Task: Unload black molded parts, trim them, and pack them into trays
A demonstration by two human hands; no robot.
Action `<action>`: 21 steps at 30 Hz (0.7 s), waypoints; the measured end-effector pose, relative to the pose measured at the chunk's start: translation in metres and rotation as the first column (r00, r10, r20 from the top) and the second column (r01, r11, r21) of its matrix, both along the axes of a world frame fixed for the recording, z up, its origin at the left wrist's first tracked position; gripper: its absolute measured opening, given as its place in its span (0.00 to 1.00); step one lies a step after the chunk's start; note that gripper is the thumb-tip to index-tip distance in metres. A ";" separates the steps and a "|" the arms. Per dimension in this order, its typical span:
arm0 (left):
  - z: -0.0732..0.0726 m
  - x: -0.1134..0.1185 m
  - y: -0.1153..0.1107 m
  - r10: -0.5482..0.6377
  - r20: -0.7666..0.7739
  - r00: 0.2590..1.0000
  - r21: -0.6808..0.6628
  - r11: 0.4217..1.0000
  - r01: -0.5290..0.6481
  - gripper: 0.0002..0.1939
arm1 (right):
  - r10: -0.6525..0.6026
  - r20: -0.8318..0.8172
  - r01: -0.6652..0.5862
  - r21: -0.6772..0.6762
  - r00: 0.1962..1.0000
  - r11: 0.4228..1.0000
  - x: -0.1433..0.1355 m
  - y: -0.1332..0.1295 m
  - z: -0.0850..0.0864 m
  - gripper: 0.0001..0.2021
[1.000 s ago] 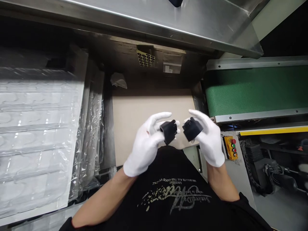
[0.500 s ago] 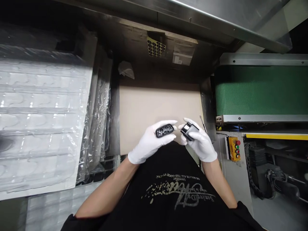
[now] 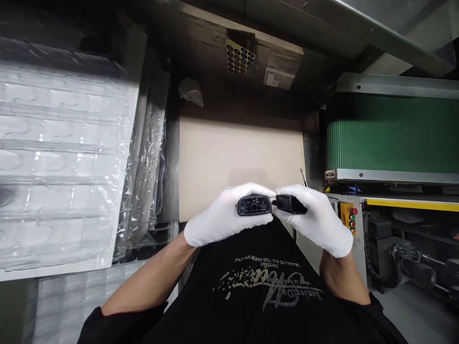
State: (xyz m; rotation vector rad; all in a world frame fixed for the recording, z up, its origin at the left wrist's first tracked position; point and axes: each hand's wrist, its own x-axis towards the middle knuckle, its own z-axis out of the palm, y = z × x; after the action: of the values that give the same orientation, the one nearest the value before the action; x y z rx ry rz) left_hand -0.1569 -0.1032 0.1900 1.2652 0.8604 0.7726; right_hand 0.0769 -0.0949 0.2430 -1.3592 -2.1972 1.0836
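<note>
My left hand (image 3: 225,210), in a white glove, is closed around a black plastic piece (image 3: 254,205) with a rounded oblong end. That end faces me and shows a rim with several small hollows or buttons inside; the exact kind is unclear. Close beside it, my gloved right hand (image 3: 319,217) grips a black box-shaped plastic part (image 3: 291,204), its narrow end pointing left. The fingertips of both hands nearly meet, and I cannot tell whether the two pieces touch. Both are held above the near edge of a beige board (image 3: 215,153).
Clear plastic trays (image 3: 60,157) in wrapping are stacked on the left. A green conveyor belt (image 3: 390,134) runs at the right, above a yellow button box (image 3: 347,217). Tweezers (image 3: 303,176) lie by the board's right edge. A yellow sticker sheet (image 3: 239,58) lies at the back.
Both hands have come closer to me and nearer each other. The right-hand part has turned, so its pale shiny face no longer shows. The view has shifted slightly.
</note>
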 end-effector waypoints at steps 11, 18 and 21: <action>-0.010 -0.003 0.001 0.025 0.136 0.990 0.013 1.000 -0.027 0.14 | 0.014 -0.009 -0.014 -0.038 1.000 0.999 0.001 0.000 0.001 0.15; -0.014 -0.002 -0.002 0.024 0.168 0.985 0.130 0.990 -0.046 0.12 | -0.119 -0.114 0.110 -0.081 0.986 0.991 0.012 -0.010 -0.019 0.23; -0.014 -0.001 -0.003 0.031 0.143 0.989 0.140 0.989 -0.051 0.12 | -0.316 -0.172 0.276 -0.220 0.933 0.935 0.023 -0.012 -0.045 0.15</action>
State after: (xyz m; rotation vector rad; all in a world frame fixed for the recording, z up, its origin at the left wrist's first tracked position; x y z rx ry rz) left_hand -0.1580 -0.1057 0.1757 1.3054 0.7292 0.9590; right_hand 0.0994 -0.1073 0.1978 -1.5250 -1.7081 1.2789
